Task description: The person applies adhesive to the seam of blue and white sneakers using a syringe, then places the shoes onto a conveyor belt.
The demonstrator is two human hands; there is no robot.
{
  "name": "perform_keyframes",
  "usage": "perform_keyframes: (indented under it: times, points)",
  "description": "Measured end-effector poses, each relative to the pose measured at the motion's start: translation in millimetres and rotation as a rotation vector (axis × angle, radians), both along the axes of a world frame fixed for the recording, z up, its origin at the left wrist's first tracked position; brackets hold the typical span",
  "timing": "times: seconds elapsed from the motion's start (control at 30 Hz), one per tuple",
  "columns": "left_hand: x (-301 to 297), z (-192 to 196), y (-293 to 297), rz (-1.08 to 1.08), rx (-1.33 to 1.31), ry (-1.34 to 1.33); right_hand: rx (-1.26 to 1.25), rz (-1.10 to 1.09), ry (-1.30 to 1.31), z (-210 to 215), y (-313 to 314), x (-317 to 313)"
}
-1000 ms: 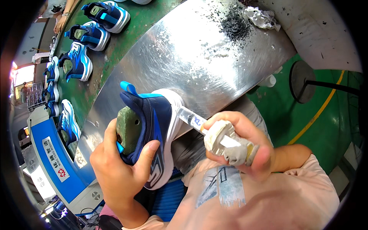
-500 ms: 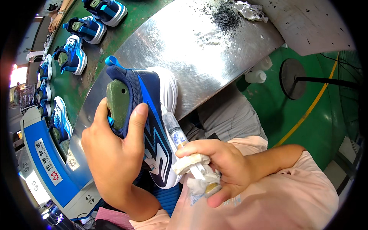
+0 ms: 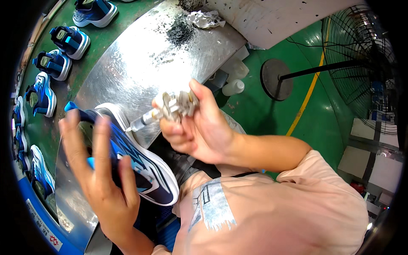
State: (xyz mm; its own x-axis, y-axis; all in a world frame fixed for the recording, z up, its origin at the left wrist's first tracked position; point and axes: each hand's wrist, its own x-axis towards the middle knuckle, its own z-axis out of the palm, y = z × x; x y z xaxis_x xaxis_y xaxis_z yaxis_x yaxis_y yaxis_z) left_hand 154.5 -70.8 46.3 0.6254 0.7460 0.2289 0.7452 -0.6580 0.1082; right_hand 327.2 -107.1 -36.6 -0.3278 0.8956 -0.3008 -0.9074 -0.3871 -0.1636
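A dark blue sneaker [image 3: 142, 180] with a white sole leans at the metal table's near edge, a green shoe last inside it. My left hand [image 3: 104, 187] is in front of its collar, fingers spread and partly blurred; whether they touch the shoe is unclear. My right hand [image 3: 204, 127] grips a clear syringe [image 3: 143, 120] whose plunger end is wrapped in whitish, dirty padding. The syringe's thin tip points left and lies at the seam between the shoe's upper and sole; I cannot tell if it touches.
Several similar blue sneakers [image 3: 54, 64] stand in a row on the green surface at left. Black shavings [image 3: 179, 33] and crumpled paper [image 3: 206, 19] lie on the metal table [image 3: 140, 51]. A white bottle [image 3: 233, 87] and a fan stand [image 3: 277, 80] are at right.
My left hand has loosened from the shoe's collar and its fingers have spread. My right hand has swung up with the syringe, now held from the table side. The view has shifted right.
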Motion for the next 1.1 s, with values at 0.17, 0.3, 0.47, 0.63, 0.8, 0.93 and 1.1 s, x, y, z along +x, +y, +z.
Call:
perform_keyframes:
  times: [0.17, 0.3, 0.47, 0.63, 0.8, 0.93, 1.1]
  points:
    - [-52.2, 16.3, 19.1, -0.146, -0.25, 0.139, 0.159, 0.328, 0.062, -14.7, 70.6, -22.4]
    - [-84.8, -32.8, 27.0, -0.176, -0.048, 0.03, 0.211, 0.645, 0.006, -21.7, 128.8, -43.8]
    - [-71.8, -77.7, 1.0, 0.055, 0.23, -0.196, 0.204, 0.933, -0.409, 9.1, 153.3, -39.6]
    - [-21.3, -123.2, -11.8, 0.284, 0.373, -0.261, 0.475, 1.017, -0.724, 11.5, 164.1, -11.1]
    - [-28.6, -97.0, -28.5, 0.34, 0.398, -0.302, 0.524, 0.979, -0.749, 65.8, 140.9, -23.7]
    - [-40.1, -95.6, -40.3, 0.343, 0.458, -0.284, 0.482, 0.925, -0.577, 71.8, 127.6, -5.8]
    - [-50.3, -97.3, -45.5, 0.338, 0.436, -0.293, 0.488, 1.029, -0.904, 93.4, 124.8, 2.3]
